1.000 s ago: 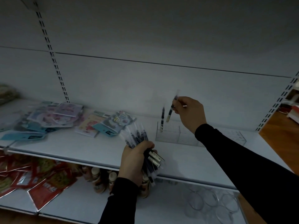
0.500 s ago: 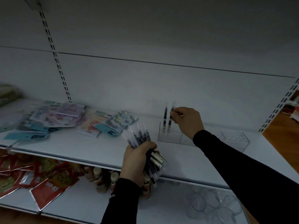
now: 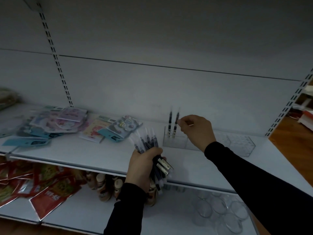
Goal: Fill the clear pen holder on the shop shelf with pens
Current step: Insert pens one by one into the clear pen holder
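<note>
From my head camera, looking down at the white shop shelf (image 3: 84, 155): my left hand (image 3: 141, 168) is closed around a thick bundle of pens (image 3: 152, 155), fingers and thumb wrapped about the middle, the clear capped ends fanning up and to the left, the labelled ends sticking out down and to the right past the shelf's near edge.

My right hand (image 3: 197, 131) hangs above the clear pen holder (image 3: 210, 143), which stands on the shelf towards the far right, close to the back wall. The thumb and forefinger are pressed together just beside the top of the right one of two standing pens (image 3: 173, 124); the frame is too blurred there for me to tell whether they are touching it or pinching it, and the other fingers are loosely curled. Both pens stand upright, side by side, in the holder's leftmost compartment. The rest of the holder stretches off to the right behind my wrist.

On the far left of the same shelf lies a loose heap of colourful card packets (image 3: 55, 126), overlapping one another. On the lower shelf, to the left, are red foil packets (image 3: 42, 189), small bottles (image 3: 105, 185) stand near my left wrist, and clear round cups (image 3: 218, 209) sit to the right.
</note>
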